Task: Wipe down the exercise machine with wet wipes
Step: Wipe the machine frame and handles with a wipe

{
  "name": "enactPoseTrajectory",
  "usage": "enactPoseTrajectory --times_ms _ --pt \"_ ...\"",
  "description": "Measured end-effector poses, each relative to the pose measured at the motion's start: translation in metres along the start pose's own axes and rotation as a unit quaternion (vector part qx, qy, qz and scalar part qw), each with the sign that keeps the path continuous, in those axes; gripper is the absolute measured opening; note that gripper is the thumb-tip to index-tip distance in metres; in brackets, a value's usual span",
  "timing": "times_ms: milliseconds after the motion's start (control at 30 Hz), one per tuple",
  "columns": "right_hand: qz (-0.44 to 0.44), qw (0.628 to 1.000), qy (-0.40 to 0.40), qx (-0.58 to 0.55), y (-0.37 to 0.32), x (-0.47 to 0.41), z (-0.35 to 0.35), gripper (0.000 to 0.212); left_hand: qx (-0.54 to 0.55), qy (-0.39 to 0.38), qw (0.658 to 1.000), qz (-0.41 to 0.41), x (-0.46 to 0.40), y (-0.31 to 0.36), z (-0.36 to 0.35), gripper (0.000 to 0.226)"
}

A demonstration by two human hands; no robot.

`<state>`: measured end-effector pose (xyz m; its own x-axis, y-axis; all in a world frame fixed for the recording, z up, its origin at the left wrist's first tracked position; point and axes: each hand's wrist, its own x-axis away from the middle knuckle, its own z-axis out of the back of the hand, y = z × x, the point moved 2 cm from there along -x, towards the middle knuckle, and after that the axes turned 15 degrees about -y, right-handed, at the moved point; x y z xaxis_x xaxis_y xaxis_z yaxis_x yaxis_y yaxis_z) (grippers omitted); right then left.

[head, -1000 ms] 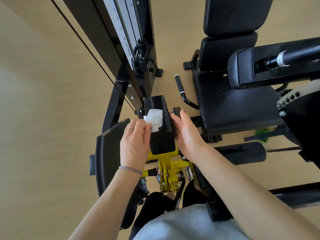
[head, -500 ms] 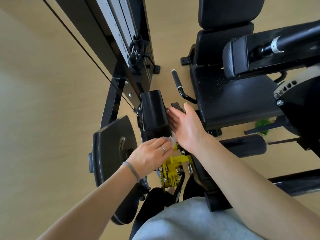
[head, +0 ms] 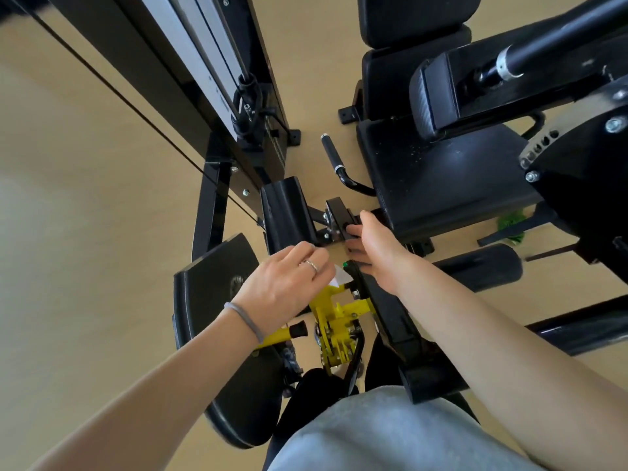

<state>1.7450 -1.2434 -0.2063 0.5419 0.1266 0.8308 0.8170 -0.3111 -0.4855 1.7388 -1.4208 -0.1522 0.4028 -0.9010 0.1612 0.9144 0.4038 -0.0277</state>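
Pinched under the curled fingers of my left hand (head: 289, 283) was the wet wipe (head: 341, 277), only a white corner of it showing past my knuckles. That hand sat low against the near end of the black pad (head: 287, 212) of the exercise machine (head: 441, 185), just above the yellow bracket (head: 334, 321). A ring (head: 312, 265) showed on one finger and a grey hair tie (head: 245, 321) circled the wrist.

My right hand (head: 370, 246) reached in from the right, its thumb and fingers curled round the small black bracket (head: 339, 215) that stood between the pad and the seat (head: 445, 178). The two hands were near each other but apart, with the corner of the wipe between them.

Beyond the pad rose the weight stack column (head: 204, 62) with its cable (head: 136, 107) running down at a slant. A black handle (head: 334, 158) with a silver band stuck out beside the seat, and the backrest (head: 414, 18) stood behind it. A padded arm (head: 441, 96) crossed over the seat from the right. To my left hung a rounded black plate (head: 210, 300), partly under my forearm. A black roller pad (head: 482, 266) lay low on the right, and something green (head: 509, 226) lay on the tan floor (head: 68, 266) under the frame; I could not tell what it was. Grey cloth (head: 373, 436) of my clothing filled the bottom edge.
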Motion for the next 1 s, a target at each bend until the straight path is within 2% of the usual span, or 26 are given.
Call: enactPoseTrajectory --times_ms 67,167,233,333,433,500,633,767,867,1000 --pt "-0.021 0.999 -0.019 0.015 0.007 -0.002 0.003 0.058 -0.026 -0.07 0.997 -0.006 -0.021 0.009 0.008 0.029" --pt "-0.025 0.982 -0.147 -0.118 0.018 -0.005 -0.001 0.061 -0.107 -0.22 0.969 0.028 -0.061 0.023 0.02 0.035" --pt "-0.023 0.968 -0.156 -0.193 0.017 -0.003 -0.002 0.055 -0.139 -0.307 0.936 0.1 -0.09 0.023 0.024 0.036" --pt "-0.033 0.966 -0.129 -0.223 0.014 -0.002 -0.004 0.054 -0.092 -0.363 0.907 0.192 -0.122 0.004 0.024 0.03" --pt "-0.046 0.961 -0.125 -0.242 0.014 -0.003 -0.01 0.055 -0.028 -0.387 0.891 0.236 -0.135 -0.025 0.031 0.032" --pt "-0.043 0.958 -0.136 -0.249 0.014 -0.004 -0.014 0.053 -0.002 -0.406 0.884 0.231 -0.135 -0.032 0.035 0.033" --pt "-0.032 0.95 -0.134 -0.28 0.017 -0.003 -0.012 0.048 -0.05 -0.411 0.901 0.132 -0.119 0.004 0.031 0.026" --pt "-0.047 0.925 -0.142 -0.35 0.021 -0.004 -0.006 0.052 -0.088 -0.448 0.888 0.049 -0.099 0.031 0.023 0.021" --pt "-0.042 0.937 -0.149 -0.312 0.018 -0.002 -0.008 0.057 -0.095 -0.425 0.899 0.038 -0.094 0.023 0.023 0.015" --pt "-0.034 0.955 -0.131 -0.265 0.012 0.0 -0.018 0.065 -0.116 -0.353 0.928 -0.042 -0.076 0.018 0.024 0.021"
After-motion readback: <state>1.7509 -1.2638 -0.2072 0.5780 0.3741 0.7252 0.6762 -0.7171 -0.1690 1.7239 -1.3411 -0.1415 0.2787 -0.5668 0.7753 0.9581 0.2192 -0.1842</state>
